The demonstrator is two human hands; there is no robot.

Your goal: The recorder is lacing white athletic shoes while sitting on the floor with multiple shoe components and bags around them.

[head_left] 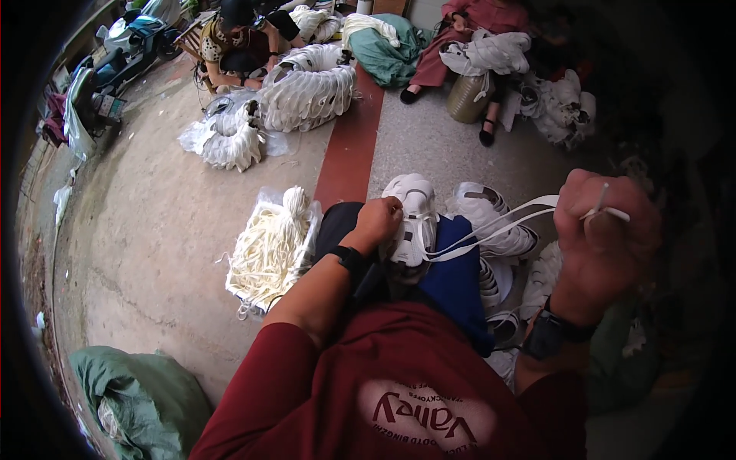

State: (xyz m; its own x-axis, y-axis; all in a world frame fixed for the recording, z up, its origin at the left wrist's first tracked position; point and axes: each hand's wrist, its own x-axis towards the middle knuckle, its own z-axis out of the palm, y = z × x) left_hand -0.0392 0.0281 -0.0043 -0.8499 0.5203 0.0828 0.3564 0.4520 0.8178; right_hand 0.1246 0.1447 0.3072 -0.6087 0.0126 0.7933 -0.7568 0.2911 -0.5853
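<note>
A white shoe upper [414,203] with grey patches rests over my lap. My left hand [379,221] is closed on its left edge, fingers curled in by the lacing. White shoelaces [498,231] run from the eyelets up to the right. They are pulled taut by my right hand [602,230], which is raised and closed round them, two lace ends sticking out of the fist. Right of my knee lie more white shoe uppers [502,222], stacked in a row. On the floor left of my leg sits a pile of cream-white laces [268,245] on a plastic bag.
Green sacks stand at the near left [146,402] and the far middle [395,57]. Bundles of white uppers [307,88] lie on the floor ahead. Two seated people [238,54] work at the back among more uppers. A scooter [126,50] is parked far left.
</note>
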